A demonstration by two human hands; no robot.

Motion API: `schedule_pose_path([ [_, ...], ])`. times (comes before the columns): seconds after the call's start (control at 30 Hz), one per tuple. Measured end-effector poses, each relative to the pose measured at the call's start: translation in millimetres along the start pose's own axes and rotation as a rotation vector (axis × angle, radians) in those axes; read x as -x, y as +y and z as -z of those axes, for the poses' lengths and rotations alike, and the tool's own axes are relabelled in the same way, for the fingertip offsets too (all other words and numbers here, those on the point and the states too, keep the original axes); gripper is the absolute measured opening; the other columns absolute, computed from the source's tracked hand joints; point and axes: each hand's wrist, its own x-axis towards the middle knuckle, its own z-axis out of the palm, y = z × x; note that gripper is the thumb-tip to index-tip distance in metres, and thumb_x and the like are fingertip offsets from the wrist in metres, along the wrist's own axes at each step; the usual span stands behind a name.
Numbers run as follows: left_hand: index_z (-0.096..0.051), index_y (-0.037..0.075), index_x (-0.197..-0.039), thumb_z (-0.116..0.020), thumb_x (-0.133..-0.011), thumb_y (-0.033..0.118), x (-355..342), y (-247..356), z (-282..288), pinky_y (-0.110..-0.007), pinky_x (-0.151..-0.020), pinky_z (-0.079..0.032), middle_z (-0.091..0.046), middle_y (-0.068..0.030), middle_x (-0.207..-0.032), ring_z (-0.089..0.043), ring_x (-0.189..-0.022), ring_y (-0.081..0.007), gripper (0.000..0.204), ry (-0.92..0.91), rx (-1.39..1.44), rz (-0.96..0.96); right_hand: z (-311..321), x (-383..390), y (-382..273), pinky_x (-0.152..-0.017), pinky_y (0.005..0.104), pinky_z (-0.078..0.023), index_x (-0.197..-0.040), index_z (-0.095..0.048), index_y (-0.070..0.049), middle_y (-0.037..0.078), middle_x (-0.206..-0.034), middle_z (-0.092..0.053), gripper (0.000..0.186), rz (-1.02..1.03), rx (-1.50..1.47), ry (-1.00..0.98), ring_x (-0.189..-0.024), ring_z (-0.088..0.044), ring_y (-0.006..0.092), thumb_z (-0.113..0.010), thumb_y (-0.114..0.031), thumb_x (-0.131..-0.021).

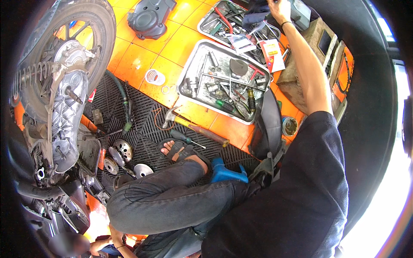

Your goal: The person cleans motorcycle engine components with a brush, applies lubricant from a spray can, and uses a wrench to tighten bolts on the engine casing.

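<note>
Reaching up past the farther tool tray, the right hand closes on a dark cloth lying just left of it over the tools. Soft, light and limp, the cloth looks easiest pinched by a bunched fold. No left hand shows.

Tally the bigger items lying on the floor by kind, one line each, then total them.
Metal tool trays: 2
Hammer: 1
Screwdriver: 1
Dark engine cover: 1
White coil: 1
Round drive parts: 3
Total: 9
</note>
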Motion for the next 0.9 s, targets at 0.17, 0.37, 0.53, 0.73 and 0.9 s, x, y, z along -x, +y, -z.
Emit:
schedule_pose_path([
  [0.17, -0.060, -0.007, -0.120, -0.064, -0.086, 0.018, -2.4, 19.7, -4.0, -0.043, -0.092, -0.050, -0.068, -0.0238, -0.114, -0.065, -0.107, -0.0356, 0.042, 0.018, -0.052, -0.160, -43.8, 56.2, 72.5, -0.096, 0.0497, -0.051, -0.125, -0.057, 0.002, 0.029, -0.123, -0.064, 0.049, -0.207, 0.419, 0.117, -0.112, -0.063, 0.0455, -0.057, -0.033, -0.091],
  [0.37, -0.062, 0.004, -0.127, -0.067, -0.091, 0.017, 42.6, 99.5, 2.0, -0.041, -0.095, -0.052, -0.068, -0.0187, -0.122, -0.066, -0.109, -0.0333, 0.038, 0.224, -0.087, -0.209, -64.1, 123.3, 120.2, -0.088, 0.0491, -0.055, -0.101, -0.075, -0.005, 0.022, -0.105, -0.073, 0.039, -0.462, 0.951, -0.261, -0.102, -0.071, 0.0359, -0.064, -0.040, -0.088],
  [0.53, -0.064, 0.002, -0.124, -0.068, -0.091, 0.017, 58.2, 136.5, 11.2, -0.041, -0.095, -0.052, -0.069, -0.0184, -0.119, -0.067, -0.108, -0.0326, 0.037, 0.160, 0.013, -0.040, -63.2, 118.7, 119.7, -0.104, 0.0567, -0.038, -0.112, -0.073, -0.006, 0.024, -0.117, -0.068, 0.049, -0.276, 0.710, -0.244, -0.118, -0.058, 0.0394, -0.064, -0.045, -0.084],
  [0.73, -0.065, 0.004, -0.123, -0.069, -0.089, 0.017, 43.1, 108.3, -11.7, -0.042, -0.092, -0.053, -0.069, -0.0200, -0.116, -0.068, -0.106, -0.0339, 0.037, 0.232, -0.055, -0.291, -67.5, 114.4, 128.8, -0.106, 0.0598, -0.039, -0.154, -0.029, 0.000, 0.029, -0.138, -0.054, 0.102, -0.302, 0.836, -0.535, -0.128, -0.053, 0.0454, -0.071, -0.054, -0.078],
  [0.9, -0.064, 0.000, -0.121, -0.065, -0.087, 0.018, 23.2, 99.9, -11.7, -0.041, -0.089, -0.054, -0.070, -0.0234, -0.109, -0.069, -0.105, -0.0361, 0.038, 0.081, -0.001, -0.188, -69.3, 124.9, 126.8, -0.110, 0.0607, -0.036, -0.149, -0.040, -0.006, 0.023, -0.127, -0.064, 0.088, -0.317, 0.965, -0.494, -0.125, -0.056, 0.0408, -0.074, -0.042, -0.076],
])
